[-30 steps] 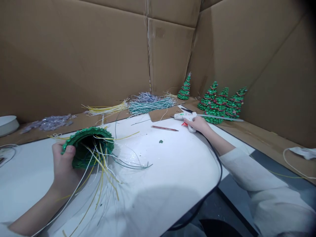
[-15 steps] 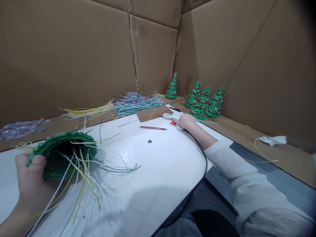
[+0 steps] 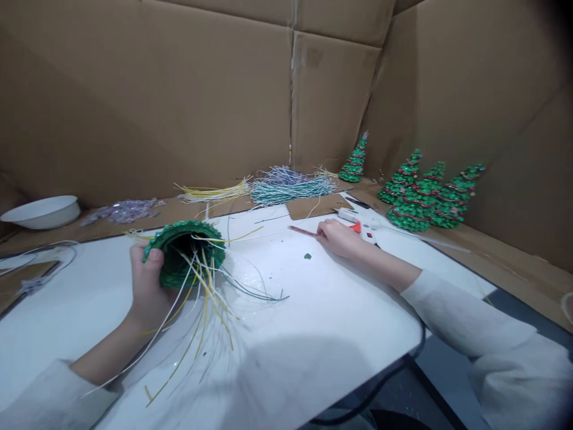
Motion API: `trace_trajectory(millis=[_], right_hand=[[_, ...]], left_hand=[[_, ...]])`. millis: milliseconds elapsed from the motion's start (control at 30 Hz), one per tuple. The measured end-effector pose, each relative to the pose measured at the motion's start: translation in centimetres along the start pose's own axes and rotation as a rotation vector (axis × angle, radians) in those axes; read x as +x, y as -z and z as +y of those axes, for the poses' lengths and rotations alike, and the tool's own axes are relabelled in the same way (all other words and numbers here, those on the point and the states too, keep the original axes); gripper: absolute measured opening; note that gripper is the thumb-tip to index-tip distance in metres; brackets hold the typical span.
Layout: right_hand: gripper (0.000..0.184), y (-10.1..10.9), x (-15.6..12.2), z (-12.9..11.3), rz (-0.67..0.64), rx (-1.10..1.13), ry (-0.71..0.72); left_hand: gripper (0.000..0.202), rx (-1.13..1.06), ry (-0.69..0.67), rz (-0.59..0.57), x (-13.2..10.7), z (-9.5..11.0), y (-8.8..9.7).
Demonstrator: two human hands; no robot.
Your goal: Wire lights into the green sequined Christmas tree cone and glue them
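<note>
While the left hand (image 3: 147, 286) grips a hollow green cone (image 3: 184, 254) near the left side of the white table (image 3: 313, 334), its open mouth faces the camera and loose yellow, white and green strands (image 3: 210, 298) spill out of it toward the near edge. The thumb is hooked over the cone's scalloped rim and the fingers wrap the outside, so the grasp looks firm.

Farther in, the right hand (image 3: 339, 237) rests on the table toward its far right side, knuckles up and fingers curled; its fingertips touch the near end of a thin reddish stick (image 3: 302, 230), though whether they have pinched it cannot be told. Just beyond the hand lies a white glue gun (image 3: 360, 220) with a red trigger, untouched, its black cord (image 3: 380, 382) running off the right edge.

In my judgement the step in hand is fetching a tool for the cone, with the cone held ready. The next move calls for closing the fingers cleanly on the stick without nudging the gun.

Along the far edge lie bundles of coloured strands (image 3: 286, 188) and a cardboard scrap (image 3: 316, 206); past them, against the cardboard walls (image 3: 179, 101), stand finished small green trees (image 3: 425, 194), and a white bowl (image 3: 42, 212) sits at far left.
</note>
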State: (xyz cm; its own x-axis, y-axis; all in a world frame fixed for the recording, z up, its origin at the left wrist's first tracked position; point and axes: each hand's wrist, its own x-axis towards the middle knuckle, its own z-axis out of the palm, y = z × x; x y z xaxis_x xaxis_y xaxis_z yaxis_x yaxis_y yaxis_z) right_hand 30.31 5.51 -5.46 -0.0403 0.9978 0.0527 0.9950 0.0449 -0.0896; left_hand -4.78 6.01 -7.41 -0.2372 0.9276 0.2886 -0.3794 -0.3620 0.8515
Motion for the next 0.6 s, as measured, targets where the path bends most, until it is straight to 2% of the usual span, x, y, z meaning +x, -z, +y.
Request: trace_trajectory(millis=[133,200,333,433,500,600], right_hand=[[0.016,-0.5,0.5,1.1,-0.097,0.076,-0.006],[0.016,-0.8,1.0,1.9,-0.152,0.12,-0.004],[0.009,-0.1,1.2,2.9,-0.118,0.158,-0.015],[0.012,3.0,-0.2,2.4,-0.024,0.224,-0.014],[0.02,5.9,-2.2,1.1,0.036,0.471,0.052],[0.027,9.7,-6.0,-2.4,-0.025,0.626,0.223]], left_hand=[[0.03,-0.049,0.015,-0.07,-0.5,0.0,-0.2],[0.028,-0.04,-0.006,-0.068,-0.6,0.0,-0.2],[0.026,-0.028,-0.015,-0.084,-0.6,-0.3,-0.1],[0.023,-0.043,-0.005,-0.107,-0.7,-0.4,0.0],[0.022,-0.049,0.001,-0.112,-0.7,-0.4,0.0],[0.021,-0.039,-0.008,-0.118,-0.7,-0.5,0.1]])
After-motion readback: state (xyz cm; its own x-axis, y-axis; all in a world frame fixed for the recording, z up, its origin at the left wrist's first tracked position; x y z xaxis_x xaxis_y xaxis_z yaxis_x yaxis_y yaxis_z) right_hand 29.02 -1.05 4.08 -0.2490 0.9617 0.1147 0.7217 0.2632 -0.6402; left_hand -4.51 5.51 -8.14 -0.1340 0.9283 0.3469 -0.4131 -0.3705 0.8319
